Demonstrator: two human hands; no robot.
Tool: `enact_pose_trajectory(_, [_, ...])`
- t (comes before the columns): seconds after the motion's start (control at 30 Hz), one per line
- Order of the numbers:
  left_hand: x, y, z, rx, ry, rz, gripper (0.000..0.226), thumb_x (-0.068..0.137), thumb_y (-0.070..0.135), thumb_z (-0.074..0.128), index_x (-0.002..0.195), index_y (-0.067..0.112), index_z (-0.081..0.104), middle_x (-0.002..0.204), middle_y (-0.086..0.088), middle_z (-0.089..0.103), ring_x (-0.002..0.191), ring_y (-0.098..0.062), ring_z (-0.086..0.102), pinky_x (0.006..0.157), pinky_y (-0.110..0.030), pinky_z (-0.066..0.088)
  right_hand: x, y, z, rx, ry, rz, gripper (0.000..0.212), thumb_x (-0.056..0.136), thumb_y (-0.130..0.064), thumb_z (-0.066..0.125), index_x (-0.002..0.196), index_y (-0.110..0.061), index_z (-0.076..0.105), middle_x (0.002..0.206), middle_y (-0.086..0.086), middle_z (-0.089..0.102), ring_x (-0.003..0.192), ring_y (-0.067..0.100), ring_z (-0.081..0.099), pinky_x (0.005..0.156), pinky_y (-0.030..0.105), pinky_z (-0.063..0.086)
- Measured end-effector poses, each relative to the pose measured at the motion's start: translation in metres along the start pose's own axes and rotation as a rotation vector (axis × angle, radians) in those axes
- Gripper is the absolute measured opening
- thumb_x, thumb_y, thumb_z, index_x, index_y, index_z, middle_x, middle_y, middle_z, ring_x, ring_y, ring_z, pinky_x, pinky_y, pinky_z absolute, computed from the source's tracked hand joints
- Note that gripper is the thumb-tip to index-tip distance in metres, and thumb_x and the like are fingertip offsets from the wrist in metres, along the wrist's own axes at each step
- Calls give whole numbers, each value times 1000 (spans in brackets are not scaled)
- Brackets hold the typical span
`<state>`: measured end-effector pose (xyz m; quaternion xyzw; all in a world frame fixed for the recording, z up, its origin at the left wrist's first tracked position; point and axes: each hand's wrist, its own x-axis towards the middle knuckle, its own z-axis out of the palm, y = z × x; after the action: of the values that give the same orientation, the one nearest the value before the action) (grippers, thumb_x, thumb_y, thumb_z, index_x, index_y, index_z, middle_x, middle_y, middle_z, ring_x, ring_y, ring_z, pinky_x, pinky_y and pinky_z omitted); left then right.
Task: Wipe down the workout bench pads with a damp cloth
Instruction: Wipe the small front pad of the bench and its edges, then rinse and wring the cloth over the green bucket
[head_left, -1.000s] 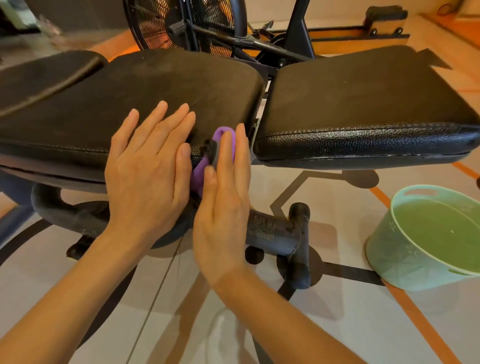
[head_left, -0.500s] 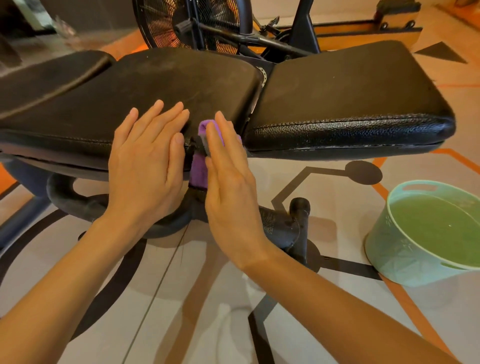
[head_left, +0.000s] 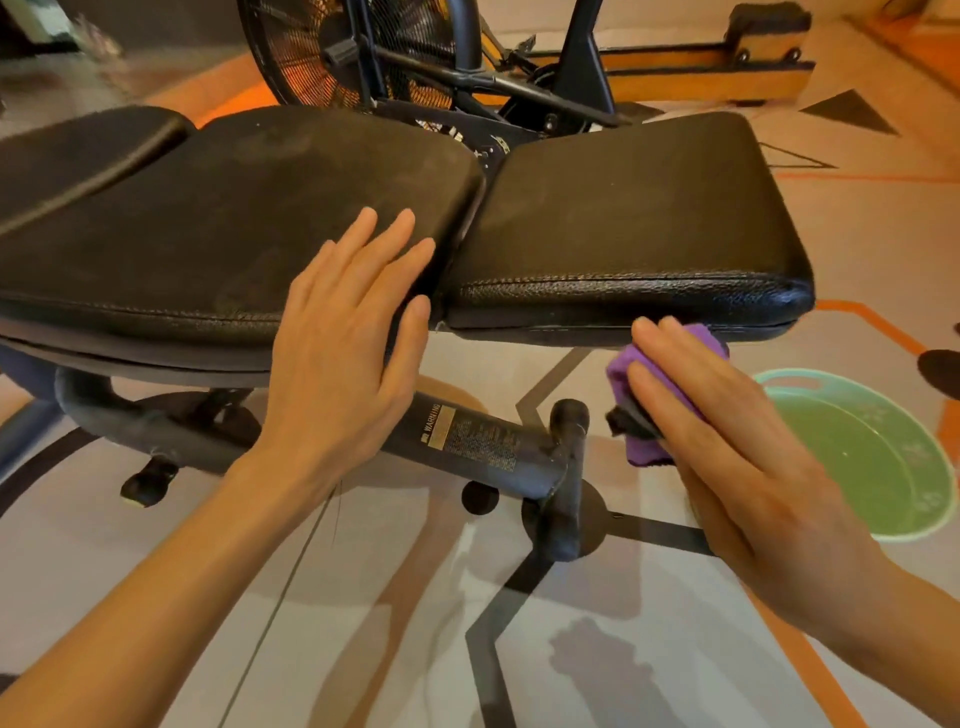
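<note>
Floor bears a black padded bench. Back pad carries the left hand, fingers spread flat at its front corner. Seat pad: right hand, fingers straight, presses a purple cloth against its front lower edge. Green water basin stands nearby.

The floor is pale, marked with dark and orange lines. The workout bench's dark frame stands on it, carrying two black pads: a long back pad and, just beside it, a seat pad. A mint-green basin holding water sits on the floor near the seat pad's end. A fan bike stands behind the bench.
</note>
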<state>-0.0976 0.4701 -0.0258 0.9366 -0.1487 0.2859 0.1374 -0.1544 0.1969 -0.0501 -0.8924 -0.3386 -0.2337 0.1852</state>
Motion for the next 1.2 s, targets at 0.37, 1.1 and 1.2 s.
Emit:
enact_pose_trajectory(0.37, [70,90,-57,-88,-427,48,51,102,43,30,142,20,51,150,6,46,145,-9,31,113,-22,21,6,-16,-108,27,-208,297,73,78,11,66,143,-5,38,155,9,28,145,24,24,119,34,20])
enact_pose_trajectory(1.1, [226,254,-202,-761,-1169,-133,53,96,26,58,145,32,37,128,16,53,108,0,56,87,-1,41,129,-42,-341,434,-52,1011,51,97,-7,49,143,-21,33,148,-6,36,139,13,34,113,24,33])
enact_pose_trajectory(1.2, [228,269,-190,-995,-1218,-277,57,91,20,67,141,30,41,121,19,54,101,5,56,78,2,41,139,-33,-354,626,197,1277,33,99,-13,44,129,-26,48,129,-8,54,121,10,52,93,2,40])
